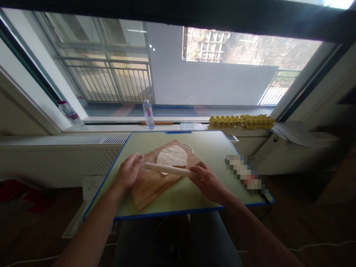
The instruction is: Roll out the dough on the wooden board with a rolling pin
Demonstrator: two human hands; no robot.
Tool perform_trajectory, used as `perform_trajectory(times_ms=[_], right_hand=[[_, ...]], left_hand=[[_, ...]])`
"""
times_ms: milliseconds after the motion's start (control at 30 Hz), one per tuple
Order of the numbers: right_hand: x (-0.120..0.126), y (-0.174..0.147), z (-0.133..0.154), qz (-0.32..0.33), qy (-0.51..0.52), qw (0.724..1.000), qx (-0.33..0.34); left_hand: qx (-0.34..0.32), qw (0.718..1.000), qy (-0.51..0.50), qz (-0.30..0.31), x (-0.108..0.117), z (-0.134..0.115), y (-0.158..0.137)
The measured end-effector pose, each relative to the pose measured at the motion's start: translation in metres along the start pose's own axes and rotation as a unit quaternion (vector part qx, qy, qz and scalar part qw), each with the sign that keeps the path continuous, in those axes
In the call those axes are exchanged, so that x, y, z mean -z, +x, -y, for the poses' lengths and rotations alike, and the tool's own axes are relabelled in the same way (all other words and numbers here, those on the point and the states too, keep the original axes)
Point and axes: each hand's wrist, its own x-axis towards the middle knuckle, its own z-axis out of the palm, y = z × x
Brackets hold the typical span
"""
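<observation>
A flat, roughly round sheet of dough (171, 155) lies on a wooden cutting board (151, 193), which sits at an angle on the table. Across the near edge of the dough is a pale wooden rolling pin (169, 169). My right hand (205, 181) grips the pin's right end. Beside the pin's free left end is my left hand (129, 171), over the board's left side, fingers loosely bent and apparently apart from the pin. Part of the board's metal handle (189, 148) shows behind the dough.
The light green table (211, 144) has a blue rim. A blurred-out object (246, 174) with a dark cord lies at its right. Along the windowsill stand a clear bottle (148, 115), another bottle (69, 113) and a yellow scalloped item (241, 121). A radiator (63, 157) is behind.
</observation>
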Motion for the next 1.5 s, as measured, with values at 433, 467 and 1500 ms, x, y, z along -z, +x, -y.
perform_trajectory(times_ms=[433, 467, 1500], right_hand=[[0.030, 0.004, -0.047, -0.067, 0.033, 0.996, -0.045], [0.028, 0.005, -0.048, -0.065, 0.036, 0.996, -0.048], [0.001, 0.057, -0.025, -0.011, -0.215, 0.970, -0.117]], left_hand=[[-0.169, 0.965, 0.199, 0.035, -0.030, -0.013, 0.027], [-0.177, 0.963, 0.196, 0.046, -0.029, -0.012, 0.029], [-0.127, 0.961, 0.246, -0.008, -0.065, -0.107, 0.049]])
